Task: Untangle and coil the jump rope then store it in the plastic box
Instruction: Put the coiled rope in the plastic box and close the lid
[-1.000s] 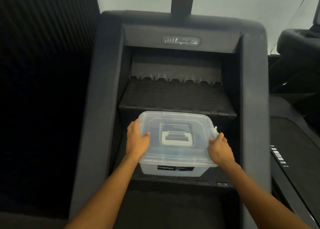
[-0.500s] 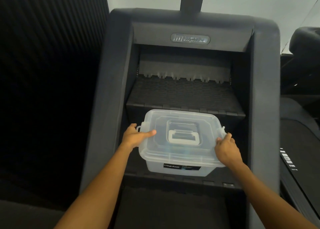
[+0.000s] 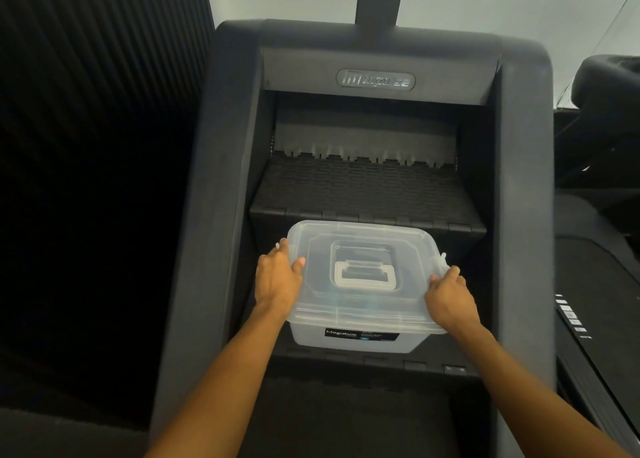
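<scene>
Both hands are clamped on the plastic box [image 3: 363, 284], the left hand [image 3: 277, 281] wrapped round the left edge of the lid [image 3: 363, 305] with its thumb lying on top, the right hand [image 3: 450, 300] curled round the right edge beside the small side clip [image 3: 440, 260]. That box sits on a lower step of a black stair-climbing machine [image 3: 221, 215], just below the ribbed step [image 3: 363, 187] behind it, lid on and its carry handle [image 3: 365, 276] folded flat. No jump rope shows anywhere, and the cloudy plastic hides whether anything is inside. My worry is the grip: the fingers bear on the lid rather than the tub, and I cannot tell if the clips are fastened, so a lift might bring the lid away and let the tub drop and tumble down the steps. Smooth plastic looks slippery, too. If the lid is to come off here, the step leaves little spare room, and a hard tug could push the box off its front edge
</scene>
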Demonstrator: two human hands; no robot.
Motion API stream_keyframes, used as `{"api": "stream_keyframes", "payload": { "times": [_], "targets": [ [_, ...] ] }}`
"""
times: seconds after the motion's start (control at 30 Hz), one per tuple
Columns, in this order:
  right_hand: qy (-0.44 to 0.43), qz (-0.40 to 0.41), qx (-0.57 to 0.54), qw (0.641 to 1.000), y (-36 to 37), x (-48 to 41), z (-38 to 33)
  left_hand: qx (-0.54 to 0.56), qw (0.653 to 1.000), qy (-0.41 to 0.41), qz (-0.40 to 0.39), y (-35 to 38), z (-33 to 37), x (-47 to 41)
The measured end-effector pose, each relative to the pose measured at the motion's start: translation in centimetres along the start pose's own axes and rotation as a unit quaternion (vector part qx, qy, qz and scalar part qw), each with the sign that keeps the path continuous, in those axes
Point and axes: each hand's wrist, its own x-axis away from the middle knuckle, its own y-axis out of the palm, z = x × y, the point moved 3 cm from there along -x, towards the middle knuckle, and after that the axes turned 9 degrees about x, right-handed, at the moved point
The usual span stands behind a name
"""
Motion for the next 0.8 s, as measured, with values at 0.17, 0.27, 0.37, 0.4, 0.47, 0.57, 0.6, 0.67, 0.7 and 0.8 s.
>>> {"api": "stream_keyframes", "payload": {
  "times": [0.17, 0.27, 0.37, 0.4, 0.47, 0.57, 0.6, 0.67, 0.7, 0.8],
  "targets": [
    [0.003, 0.002, -0.001, 1.0, -0.1, 0.1, -0.2, 0.019, 0.999, -0.032, 0.017, 0.3, 0.6, 0.3],
    [0.004, -0.002, 0.0, 1.0, -0.2, 0.1, -0.3, 0.027, 0.997, -0.065, 0.023, 0.1, 1.1, 0.1],
    [0.005, -0.003, -0.006, 1.0, -0.2, 0.1, -0.3, 0.04, 0.995, -0.084, 0.037, -0.1, 1.6, -0.2],
    [0.004, -0.001, -0.01, 1.0, -0.2, 0.1, -0.3, 0.03, 0.995, -0.08, 0.041, -0.1, 1.8, -0.2],
    [0.0, 0.001, -0.015, 1.0, -0.2, 0.0, -0.2, 0.012, 0.996, -0.071, 0.043, 0.0, 2.0, -0.3],
    [-0.001, 0.005, -0.015, 1.0, 0.0, -0.2, 0.0, 0.001, 0.999, -0.046, 0.027, 0.1, 1.7, -0.5],
    [0.0, 0.005, -0.015, 1.0, 0.0, -0.2, 0.0, -0.008, 0.999, -0.036, 0.021, 0.0, 1.5, -0.5],
    [-0.001, 0.002, -0.009, 1.0, -0.1, -0.2, 0.0, -0.034, 0.999, -0.003, 0.018, 0.0, 1.1, -0.5],
    [-0.004, -0.001, -0.002, 1.0, 0.0, -0.2, 0.1, -0.045, 0.999, 0.02, 0.021, 0.1, 0.8, -0.5],
    [-0.051, -0.005, 0.031, 0.998, -0.7, 0.0, 0.1, -0.091, 0.993, 0.074, 0.006, 0.1, 0.5, -0.2]
  ]
}}
